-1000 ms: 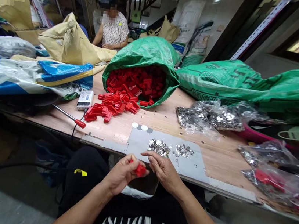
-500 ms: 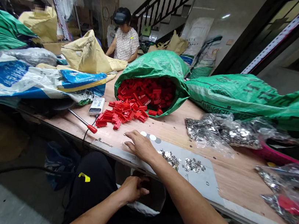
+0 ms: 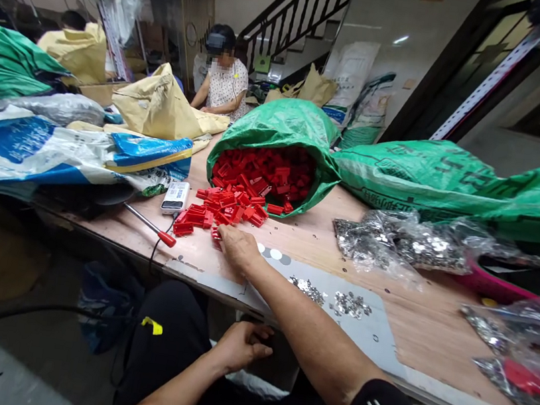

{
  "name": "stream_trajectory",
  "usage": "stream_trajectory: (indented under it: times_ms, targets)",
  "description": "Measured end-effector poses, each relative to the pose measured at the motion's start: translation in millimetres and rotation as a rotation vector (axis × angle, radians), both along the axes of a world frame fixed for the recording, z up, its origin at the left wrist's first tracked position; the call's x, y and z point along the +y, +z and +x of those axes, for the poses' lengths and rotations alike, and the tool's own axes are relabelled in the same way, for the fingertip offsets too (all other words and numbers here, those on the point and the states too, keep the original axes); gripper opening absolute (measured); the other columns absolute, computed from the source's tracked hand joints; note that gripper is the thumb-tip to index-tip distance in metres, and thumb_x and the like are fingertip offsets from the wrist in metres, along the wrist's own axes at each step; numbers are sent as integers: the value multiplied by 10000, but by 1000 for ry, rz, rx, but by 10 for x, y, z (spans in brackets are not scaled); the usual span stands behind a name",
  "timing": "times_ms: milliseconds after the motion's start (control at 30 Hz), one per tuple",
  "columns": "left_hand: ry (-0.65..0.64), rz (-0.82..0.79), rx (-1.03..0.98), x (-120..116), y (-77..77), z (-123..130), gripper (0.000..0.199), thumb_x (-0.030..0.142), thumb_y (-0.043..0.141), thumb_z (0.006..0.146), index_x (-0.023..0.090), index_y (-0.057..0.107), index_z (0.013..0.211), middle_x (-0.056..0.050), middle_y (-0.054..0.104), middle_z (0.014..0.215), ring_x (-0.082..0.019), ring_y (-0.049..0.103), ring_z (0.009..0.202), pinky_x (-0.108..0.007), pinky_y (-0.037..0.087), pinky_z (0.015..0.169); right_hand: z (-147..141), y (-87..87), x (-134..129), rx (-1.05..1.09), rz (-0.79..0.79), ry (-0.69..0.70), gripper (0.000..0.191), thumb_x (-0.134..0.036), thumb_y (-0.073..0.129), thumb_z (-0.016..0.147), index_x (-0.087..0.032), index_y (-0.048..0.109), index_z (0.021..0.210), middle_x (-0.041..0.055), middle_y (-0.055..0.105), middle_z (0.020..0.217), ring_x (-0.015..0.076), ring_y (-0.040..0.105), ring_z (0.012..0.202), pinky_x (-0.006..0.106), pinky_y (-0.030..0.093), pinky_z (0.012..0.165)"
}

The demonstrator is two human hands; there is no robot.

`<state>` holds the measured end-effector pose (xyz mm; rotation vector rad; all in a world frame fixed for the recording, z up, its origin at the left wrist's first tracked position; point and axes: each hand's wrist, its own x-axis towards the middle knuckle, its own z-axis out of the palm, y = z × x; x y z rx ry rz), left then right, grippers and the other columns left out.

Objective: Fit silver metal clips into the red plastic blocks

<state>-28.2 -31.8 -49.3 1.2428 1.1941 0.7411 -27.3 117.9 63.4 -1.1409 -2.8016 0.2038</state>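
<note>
My right hand (image 3: 239,249) reaches across the table to the near edge of a pile of red plastic pieces (image 3: 229,205). Its fingers are closed on one small red plastic piece (image 3: 216,236), partly hidden by the fingertips. The pile spills out of the mouth of a green woven sack (image 3: 281,120) lying on its side, with more such pieces inside. Below the table edge, over my lap, my left hand (image 3: 242,346) is held loosely, thumb and fingers apart, nothing visible in it. Small shiny metal parts (image 3: 306,289) lie in two heaps on a grey sheet (image 3: 371,341), beside my right forearm.
A rod with a red handle (image 3: 164,237) juts over the table near a white device (image 3: 175,197). Clear bags of metal parts (image 3: 429,245) lie to the right. Other sacks line the back, and a person (image 3: 224,82) sits across the table.
My right hand has moved forward and left to the red pile, and its fingers have closed on a red piece. My left hand stays over my lap. The view has tilted slightly.
</note>
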Motion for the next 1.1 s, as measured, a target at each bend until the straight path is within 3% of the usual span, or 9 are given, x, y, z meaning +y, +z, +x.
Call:
stream_trajectory:
  times_ms: [200,400,500,600,733,833,933,1100]
  targets:
    - [-4,28,-59,-21,-11,-4,406,290,704,668,159,705,1053,-117,709,1035,-252,643,863,-353,479,775,217,-30,-33,25,-6,-28,197,-245,437,919,-208,567,1062,68,627,1104,191,588,989,286,436,815]
    - [-4,44,-167,-44,-15,-37,377,335,729,678,152,709,1007,-116,718,989,-240,650,869,-339,481,775,285,-25,-11,102,-5,-69,298,-182,461,885,-219,493,1178,66,572,1194,186,573,1015,282,437,816]
    - [-54,-1,-269,-66,43,-44,323,338,743,679,146,707,936,-98,725,904,-210,657,814,-294,473,708,252,-32,22,121,-22,-89,349,-144,441,884,-223,465,1223,62,585,1183,185,573,1015,293,436,832]
    - [-84,-94,-422,-86,131,-46,318,337,767,663,145,684,903,-84,719,853,-188,673,744,-243,452,605,209,-30,46,131,-45,-77,287,-148,457,882,-231,537,1144,47,618,1125,185,580,1004,290,436,835]
    - [-16,-111,-580,-86,260,-78,323,330,784,657,127,667,879,-93,718,822,-195,699,717,-215,457,555,231,43,4,165,-75,-55,189,-195,497,882,-196,613,1031,75,644,1061,207,588,985,302,438,829]
    - [99,-109,-762,-74,339,-142,314,365,732,726,116,655,901,-107,722,829,-190,710,691,-203,482,527,389,155,-159,218,-96,-34,189,-196,502,891,-188,611,1046,68,655,1043,191,591,970,287,432,833]
    - [162,-189,-1003,-65,387,-225,417,502,559,836,130,630,1013,-112,721,854,-197,718,702,-189,486,458,688,246,-467,274,-145,8,155,-219,513,903,-199,606,1026,31,670,956,158,604,875,250,443,774]
    - [-20,-408,-1166,-113,414,-273,601,656,427,824,109,623,976,-127,717,753,-195,705,563,-154,428,344,1243,193,-1106,450,-297,201,218,-109,524,869,-217,632,1024,53,616,1051,145,592,921,250,461,814]
